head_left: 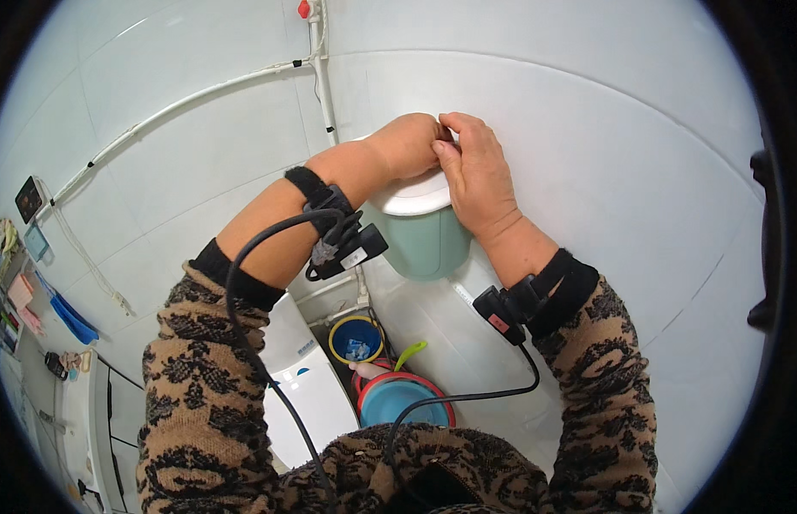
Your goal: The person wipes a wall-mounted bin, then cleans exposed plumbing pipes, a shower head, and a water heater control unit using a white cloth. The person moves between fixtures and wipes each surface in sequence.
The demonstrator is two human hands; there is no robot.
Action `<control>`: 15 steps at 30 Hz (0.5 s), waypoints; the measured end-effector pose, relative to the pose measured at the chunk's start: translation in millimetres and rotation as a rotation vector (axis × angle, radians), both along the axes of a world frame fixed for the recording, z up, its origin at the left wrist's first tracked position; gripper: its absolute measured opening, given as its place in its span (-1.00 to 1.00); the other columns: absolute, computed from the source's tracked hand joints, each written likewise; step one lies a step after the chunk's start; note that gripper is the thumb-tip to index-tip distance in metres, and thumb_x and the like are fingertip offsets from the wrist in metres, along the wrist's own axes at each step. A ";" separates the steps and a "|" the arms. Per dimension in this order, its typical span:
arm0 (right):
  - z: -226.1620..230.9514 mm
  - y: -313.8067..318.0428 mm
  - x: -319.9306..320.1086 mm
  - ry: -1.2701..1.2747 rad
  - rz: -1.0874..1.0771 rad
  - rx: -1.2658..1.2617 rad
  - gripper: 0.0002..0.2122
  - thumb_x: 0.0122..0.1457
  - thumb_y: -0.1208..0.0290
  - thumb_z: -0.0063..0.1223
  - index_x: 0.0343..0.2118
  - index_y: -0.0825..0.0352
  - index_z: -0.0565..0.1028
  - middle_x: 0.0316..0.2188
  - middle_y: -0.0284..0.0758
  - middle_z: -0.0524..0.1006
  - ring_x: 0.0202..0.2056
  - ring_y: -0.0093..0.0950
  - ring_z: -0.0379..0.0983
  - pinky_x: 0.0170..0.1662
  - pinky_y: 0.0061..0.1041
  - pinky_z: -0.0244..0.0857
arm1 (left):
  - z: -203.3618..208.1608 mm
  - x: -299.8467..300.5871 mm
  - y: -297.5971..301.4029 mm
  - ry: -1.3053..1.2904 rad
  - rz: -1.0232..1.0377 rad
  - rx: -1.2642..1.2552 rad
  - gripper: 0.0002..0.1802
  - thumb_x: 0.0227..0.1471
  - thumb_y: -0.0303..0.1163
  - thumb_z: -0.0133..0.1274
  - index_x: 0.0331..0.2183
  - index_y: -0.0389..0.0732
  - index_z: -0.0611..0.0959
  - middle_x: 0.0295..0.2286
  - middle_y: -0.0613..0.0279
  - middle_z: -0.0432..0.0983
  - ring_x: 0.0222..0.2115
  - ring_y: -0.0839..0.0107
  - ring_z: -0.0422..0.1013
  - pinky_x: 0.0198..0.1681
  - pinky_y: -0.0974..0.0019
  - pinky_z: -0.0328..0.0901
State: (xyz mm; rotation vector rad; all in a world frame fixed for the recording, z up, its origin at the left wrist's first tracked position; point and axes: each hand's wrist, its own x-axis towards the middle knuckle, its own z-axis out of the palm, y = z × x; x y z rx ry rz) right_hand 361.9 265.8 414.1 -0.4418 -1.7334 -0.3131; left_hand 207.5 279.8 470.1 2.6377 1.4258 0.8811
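Observation:
My left hand (409,142) reaches over a round white lid or rim (413,202) on top of a pale green bucket-like container (426,247). Its fingers curl inward, and their tips are mostly hidden behind the knuckles. Close against it is my right hand (482,178), thumb and fingers bent together so that the fingertips meet those of the left. Whatever they pinch, if anything, is too small or too covered to make out. Part of the white top is blocked by both hands.
Below stand a white toilet (311,403), a blue bucket with yellow rim (356,340) and a blue basin (404,401) inside a red one. A green handle (410,353) sticks up there. White pipes (193,100) run along the tiled wall. Black cables (235,283) hang from both wrists.

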 end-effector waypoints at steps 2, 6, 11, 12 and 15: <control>-0.6 1.6 0.9 -0.026 -0.014 -0.007 -0.72 0.21 0.42 0.02 -0.02 0.31 0.39 -0.08 -0.18 0.47 -0.03 -0.15 0.36 0.08 -0.23 0.22 | 3.6 -6.8 8.1 0.058 0.078 0.021 -0.73 0.08 -0.28 0.07 -0.26 -0.23 0.72 -0.30 -0.07 0.62 -0.28 0.01 0.52 -0.13 0.12 0.38; -1.6 8.0 3.6 -0.073 -0.067 -0.007 -0.74 0.21 0.43 0.02 -0.04 0.32 0.42 -0.09 -0.18 0.48 -0.03 -0.17 0.37 0.07 -0.21 0.23 | 7.8 -33.6 19.7 0.094 0.238 0.079 -0.70 0.10 -0.24 0.09 -0.27 -0.27 0.71 -0.31 -0.10 0.59 -0.29 0.03 0.51 -0.16 0.14 0.38; 0.3 9.0 7.3 -0.122 -0.034 -0.091 -0.76 0.23 0.42 -0.01 -0.07 0.34 0.44 -0.10 -0.17 0.49 -0.03 -0.17 0.38 0.07 -0.23 0.24 | -8.7 -29.9 -6.7 -0.009 0.216 0.143 -0.68 0.10 -0.22 0.08 -0.24 -0.27 0.70 -0.31 -0.05 0.55 -0.28 0.02 0.49 -0.15 0.13 0.37; 0.9 8.7 8.0 -0.126 -0.022 -0.094 -0.76 0.23 0.42 -0.02 -0.07 0.35 0.44 -0.10 -0.17 0.50 -0.02 -0.16 0.38 0.07 -0.23 0.25 | -12.4 -20.5 -12.9 -0.007 0.161 0.174 -0.68 0.10 -0.22 0.08 -0.24 -0.27 0.70 -0.30 -0.05 0.54 -0.28 0.02 0.48 -0.15 0.13 0.36; 3.4 8.6 9.8 -0.130 -0.018 -0.184 -0.77 0.25 0.41 -0.06 -0.07 0.36 0.45 -0.10 -0.16 0.50 -0.02 -0.16 0.38 0.06 -0.24 0.26 | -16.8 -3.4 -29.8 0.021 0.037 0.285 -0.69 0.09 -0.21 0.09 -0.28 -0.27 0.69 -0.36 -0.03 0.50 -0.32 -0.02 0.45 -0.19 0.09 0.34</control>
